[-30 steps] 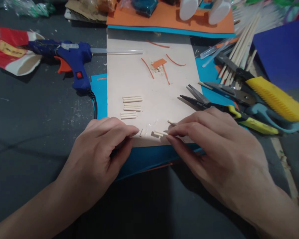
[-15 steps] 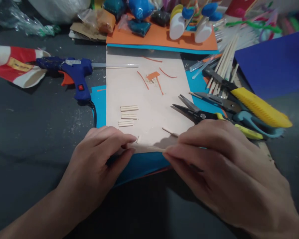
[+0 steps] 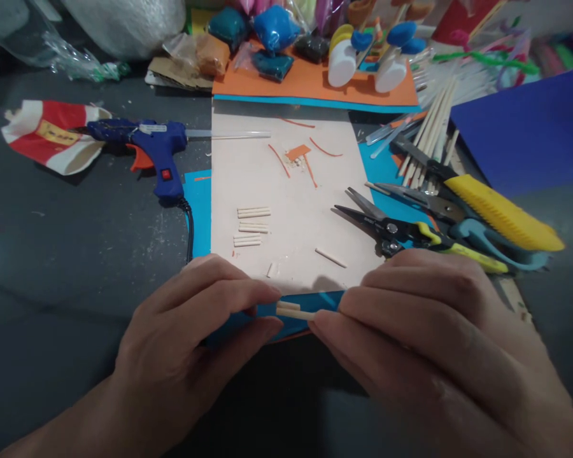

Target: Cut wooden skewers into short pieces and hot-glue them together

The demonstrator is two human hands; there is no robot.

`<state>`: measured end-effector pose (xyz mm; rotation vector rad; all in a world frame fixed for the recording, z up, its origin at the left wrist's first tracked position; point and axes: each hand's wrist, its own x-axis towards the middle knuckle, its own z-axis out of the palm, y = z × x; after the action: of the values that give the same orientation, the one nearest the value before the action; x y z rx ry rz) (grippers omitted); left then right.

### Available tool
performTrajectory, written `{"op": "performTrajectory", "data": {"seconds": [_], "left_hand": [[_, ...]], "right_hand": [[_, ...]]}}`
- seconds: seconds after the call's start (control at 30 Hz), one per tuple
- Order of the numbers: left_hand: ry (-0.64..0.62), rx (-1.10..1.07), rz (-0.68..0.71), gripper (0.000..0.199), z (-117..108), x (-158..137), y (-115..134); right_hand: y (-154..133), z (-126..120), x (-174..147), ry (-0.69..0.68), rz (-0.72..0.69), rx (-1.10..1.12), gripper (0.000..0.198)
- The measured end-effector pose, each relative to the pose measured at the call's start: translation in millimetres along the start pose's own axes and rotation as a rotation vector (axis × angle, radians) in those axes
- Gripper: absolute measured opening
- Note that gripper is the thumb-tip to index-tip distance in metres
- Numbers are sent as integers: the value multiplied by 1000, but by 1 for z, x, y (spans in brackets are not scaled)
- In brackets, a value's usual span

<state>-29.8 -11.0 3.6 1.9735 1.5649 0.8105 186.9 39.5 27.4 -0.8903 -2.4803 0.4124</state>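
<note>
My right hand pinches a thin wooden stick between thumb and fingers, just over the near edge of the white sheet. A shorter stick piece lies along the far side of that stick at its left end. My left hand is at this same end, thumb and forefinger parted with a gap around the tip. On the white sheet sit small groups of cut sticks, a tiny loose piece and a single short stick.
A blue glue gun lies left, its cord running toward me. Black scissors, a yellow utility knife and a bundle of sticks are at right. Orange paper scraps lie on the sheet; clay bags stand behind.
The held stick has come nearer me, past the sheet's edge, and the short piece against it now shows. My left fingertips have parted more. The view has shifted slightly.
</note>
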Motion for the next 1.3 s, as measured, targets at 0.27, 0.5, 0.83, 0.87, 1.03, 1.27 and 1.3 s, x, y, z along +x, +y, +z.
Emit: {"op": "performTrajectory", "data": {"seconds": [0.27,0.5,0.83,0.87,1.03,1.27,1.3], "left_hand": [[16,-24,-39,7,1,0,0],[22,-54,-60,9,3,-2,1],[13,-58,-67,10,4,0,1],[13,-59,-64,11,4,1,1],[-2,-50,-67,9,2,1,-1],[22,12,-119,20,3,0,-10],[15,29,-108,20,4,0,-11]], "right_hand": [[0,1,3,-3,-22,-4,22],[-4,1,9,-9,-46,-19,26],[-7,6,9,19,-57,-34,25],[-7,6,9,6,-78,-32,23],[-1,9,6,21,-105,-19,17],[11,25,0,27,58,66,3],[12,28,-1,36,61,66,4]]}}
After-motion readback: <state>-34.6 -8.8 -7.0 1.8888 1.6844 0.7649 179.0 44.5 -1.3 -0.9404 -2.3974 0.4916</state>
